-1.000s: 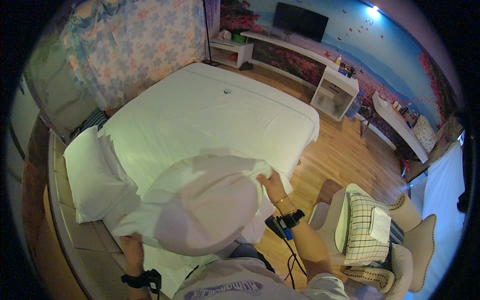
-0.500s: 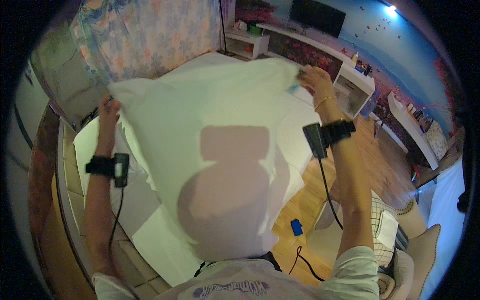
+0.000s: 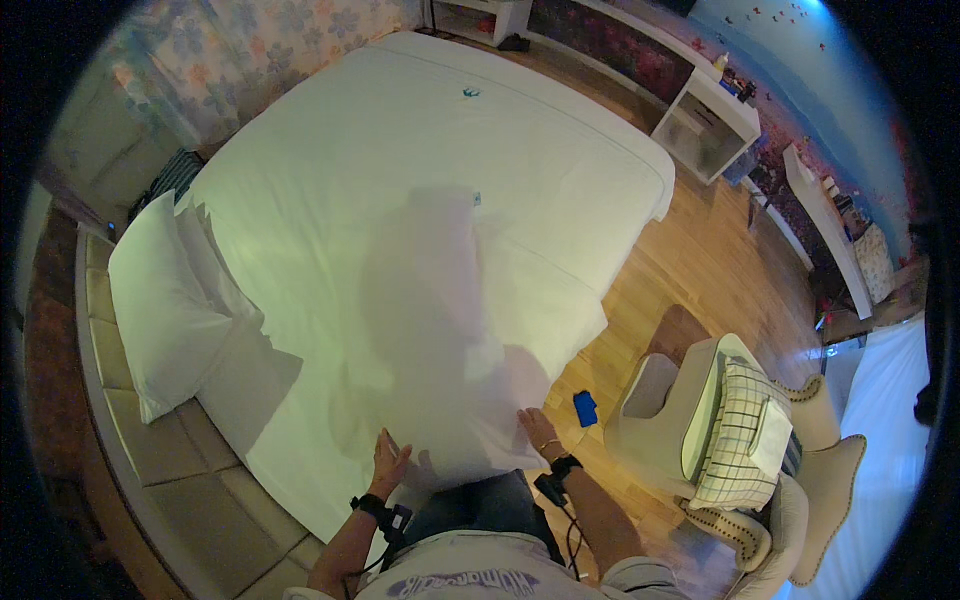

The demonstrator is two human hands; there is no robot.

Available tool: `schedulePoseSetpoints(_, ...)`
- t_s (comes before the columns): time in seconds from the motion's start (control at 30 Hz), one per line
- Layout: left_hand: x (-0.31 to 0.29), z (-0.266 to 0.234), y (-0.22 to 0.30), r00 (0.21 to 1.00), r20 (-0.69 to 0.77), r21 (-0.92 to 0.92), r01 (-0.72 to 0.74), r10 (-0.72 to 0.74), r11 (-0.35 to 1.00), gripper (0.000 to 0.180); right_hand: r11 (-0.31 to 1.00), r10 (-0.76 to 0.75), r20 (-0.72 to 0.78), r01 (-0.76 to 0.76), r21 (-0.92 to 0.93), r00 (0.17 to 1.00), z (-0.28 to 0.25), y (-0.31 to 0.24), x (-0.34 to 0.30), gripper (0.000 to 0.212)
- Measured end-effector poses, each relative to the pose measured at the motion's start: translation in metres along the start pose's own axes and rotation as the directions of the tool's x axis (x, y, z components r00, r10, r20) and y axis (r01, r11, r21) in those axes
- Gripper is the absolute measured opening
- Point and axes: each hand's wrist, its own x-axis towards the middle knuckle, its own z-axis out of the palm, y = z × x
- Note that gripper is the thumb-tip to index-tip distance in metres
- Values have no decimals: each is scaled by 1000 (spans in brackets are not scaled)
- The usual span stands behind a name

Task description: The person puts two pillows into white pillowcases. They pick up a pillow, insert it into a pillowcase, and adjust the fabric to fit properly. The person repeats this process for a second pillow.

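Note:
A large white pillow (image 3: 470, 330) lies flat on the white bed (image 3: 420, 130), its long side running away from me. My left hand (image 3: 388, 462) grips its near left corner and my right hand (image 3: 540, 430) grips its near right corner. Both wrists wear black bands with small devices and cables. My shadow falls across the pillow.
Another white pillow (image 3: 165, 300) leans at the padded headboard (image 3: 150, 450) on the left. On the wooden floor to my right lie a small blue object (image 3: 585, 407) and an armchair (image 3: 680, 420) with a checked cushion (image 3: 745, 430). A white shelf unit (image 3: 705, 120) stands beyond the bed.
Half a second ago I held the pillow up high with both arms raised. It has since come down flat on the bed, and my hands have dropped to its near edge.

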Motion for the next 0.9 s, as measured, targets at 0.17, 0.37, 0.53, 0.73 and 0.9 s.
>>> schedulePoseSetpoints(0.17, 10, -4, -77, 983, 84, -95, 170, -162, 981, 78, 991, -19, -92, 6, -137, 996, 30, -7, -18, 53)
schedulePoseSetpoints(0.37, -12, 25, -147, 889, 315, -430, 447, -334, 785, 78, 907, 225, 40, -194, -375, 974, 28, 31, -22, 50)
schedulePoseSetpoints(0.53, -22, 22, -126, 955, 162, -77, 262, -247, 962, 63, 824, -82, 124, 137, -549, 989, 22, 31, -23, 39)
schedulePoseSetpoints(0.73, -78, -50, -81, 977, 167, -872, 209, -132, 442, 49, 793, 30, -52, 8, 609, 998, -29, -3, -53, 40)
schedulePoseSetpoints(0.9, -101, -6, -147, 981, 86, -4, 175, -174, 984, 47, 847, 310, 69, -243, -473, 948, -14, 23, -80, 51)
